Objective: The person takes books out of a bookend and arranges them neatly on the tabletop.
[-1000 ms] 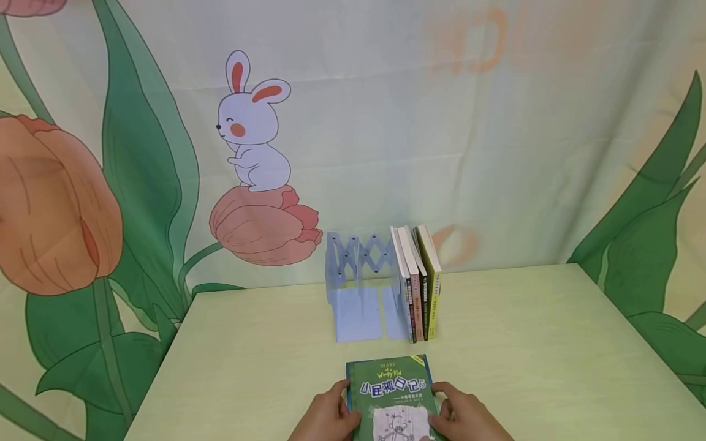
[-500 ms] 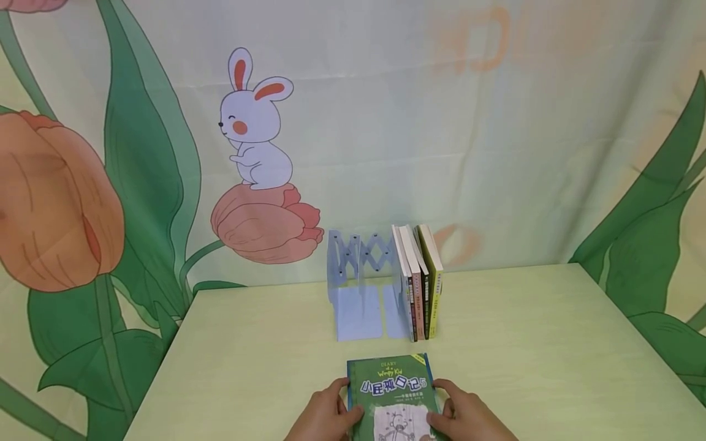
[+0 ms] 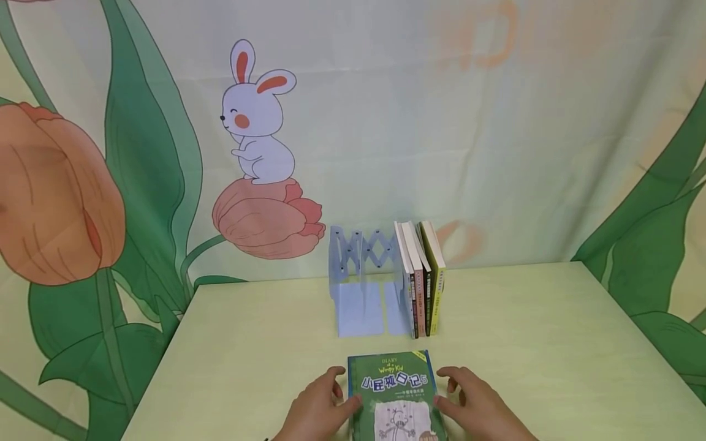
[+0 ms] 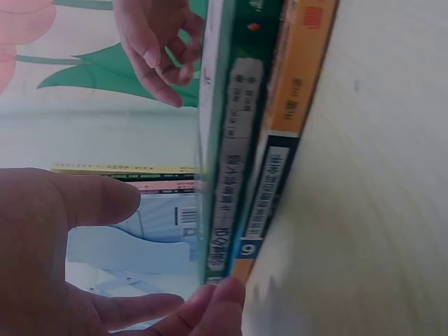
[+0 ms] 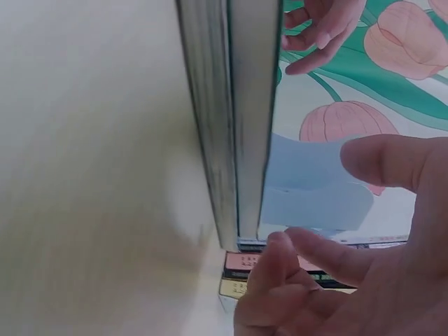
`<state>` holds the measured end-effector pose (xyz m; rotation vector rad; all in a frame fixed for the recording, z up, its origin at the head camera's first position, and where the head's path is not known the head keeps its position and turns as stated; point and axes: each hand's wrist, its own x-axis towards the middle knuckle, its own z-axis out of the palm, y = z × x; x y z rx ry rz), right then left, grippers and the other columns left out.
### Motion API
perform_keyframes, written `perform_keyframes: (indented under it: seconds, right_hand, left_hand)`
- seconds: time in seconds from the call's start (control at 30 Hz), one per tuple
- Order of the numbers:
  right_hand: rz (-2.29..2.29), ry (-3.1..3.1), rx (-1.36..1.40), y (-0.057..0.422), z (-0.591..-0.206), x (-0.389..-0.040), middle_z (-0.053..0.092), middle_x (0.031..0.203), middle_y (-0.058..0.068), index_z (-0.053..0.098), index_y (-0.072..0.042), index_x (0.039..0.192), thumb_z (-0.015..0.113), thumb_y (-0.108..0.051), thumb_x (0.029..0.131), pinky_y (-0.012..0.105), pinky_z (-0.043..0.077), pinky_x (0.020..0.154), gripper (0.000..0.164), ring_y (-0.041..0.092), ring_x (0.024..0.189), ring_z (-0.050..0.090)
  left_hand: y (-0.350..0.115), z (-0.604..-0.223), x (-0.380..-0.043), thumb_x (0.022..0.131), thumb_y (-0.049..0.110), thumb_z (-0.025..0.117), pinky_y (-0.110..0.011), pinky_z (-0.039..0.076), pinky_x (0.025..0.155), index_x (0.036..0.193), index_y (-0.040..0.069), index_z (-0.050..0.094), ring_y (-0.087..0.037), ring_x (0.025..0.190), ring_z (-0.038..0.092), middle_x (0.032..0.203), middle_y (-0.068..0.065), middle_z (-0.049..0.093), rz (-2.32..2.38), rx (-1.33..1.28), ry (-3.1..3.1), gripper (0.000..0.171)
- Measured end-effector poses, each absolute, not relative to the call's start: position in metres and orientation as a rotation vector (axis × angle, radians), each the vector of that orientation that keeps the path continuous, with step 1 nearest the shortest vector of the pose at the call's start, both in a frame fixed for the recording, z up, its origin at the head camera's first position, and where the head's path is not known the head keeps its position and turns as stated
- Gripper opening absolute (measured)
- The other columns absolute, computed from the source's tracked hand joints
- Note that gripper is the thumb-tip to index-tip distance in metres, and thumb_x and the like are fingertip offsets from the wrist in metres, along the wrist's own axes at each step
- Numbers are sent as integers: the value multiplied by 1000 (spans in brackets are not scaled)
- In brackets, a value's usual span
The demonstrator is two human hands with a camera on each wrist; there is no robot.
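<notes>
Flanking, left: the left hand is spread beside the spines, thumb apart from the fingers, pinching nothing; whether a fingertip brushes the corner, I cannot tell.
Flanking, right: the right hand mirrors it at the page edges, also spread. Facing each other like this, the two seem placed to bear evenly on both sides.
Green book: lies flat between the hands, cover up, title reading towards the person.
Book underneath: flat on the table, its orange-and-dark spine marked 6. Both spines face left, probably so the pair lies neatly, edges nearly matched.
Blue rack: stands beyond the stack, thin plates joined by a crisscross back; the lattice looks stretched to leave room between plates.
Upright books: a small row at the rack's right, spines towards the person, presumably steadied by the plate beside them; any outer plate is unclear.
Backdrop: hanging cloth printed with a rabbit and tulips.
</notes>
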<state>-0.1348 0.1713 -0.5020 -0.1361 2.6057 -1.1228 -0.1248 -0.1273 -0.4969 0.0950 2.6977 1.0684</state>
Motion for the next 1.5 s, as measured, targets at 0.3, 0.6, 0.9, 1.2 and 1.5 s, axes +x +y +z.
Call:
perform_keyframes:
  seconds: [0.3,0.6,0.9,1.2,1.5]
  right_hand:
    - [-1108,2802,-346,172,-490,-132,49,142,2,56,-20,134,71,-43,87,56,43,102,55,29,133,47]
    - [-1134,2932,-498,169,-483,-125,35,157,4,47,-24,146,69,-48,88,63,41,101,67,36,142,37]
    - [-1094,2965,-522,170,-481,-121,27,162,3,38,-28,152,67,-51,88,66,40,99,74,36,144,32]
    - [-1042,3178,-702,174,-471,-129,24,163,-2,29,-35,155,70,-42,88,67,38,99,78,34,146,28]
    - [-1002,3220,-662,177,-463,-136,24,163,1,28,-36,155,69,-43,89,69,34,101,78,35,146,27]
  left_hand:
    - [-122,-480,-119,85,51,67,-60,48,87,142,11,49,-36,125,52,139,-12,54,1008,131,2776,72]
    - [-115,-473,-112,84,55,66,-72,25,106,154,16,31,-43,145,29,157,-13,36,994,284,2806,87]
    - [-104,-465,-110,78,63,66,-73,10,112,158,23,22,-39,152,9,165,-6,19,900,329,2839,99]
    - [-95,-453,-114,83,63,62,-72,8,113,158,22,22,-38,153,3,166,-5,15,894,427,2899,94]
    - [-82,-441,-123,86,64,58,-70,4,114,159,31,14,-34,154,-2,167,-1,9,916,464,2918,91]
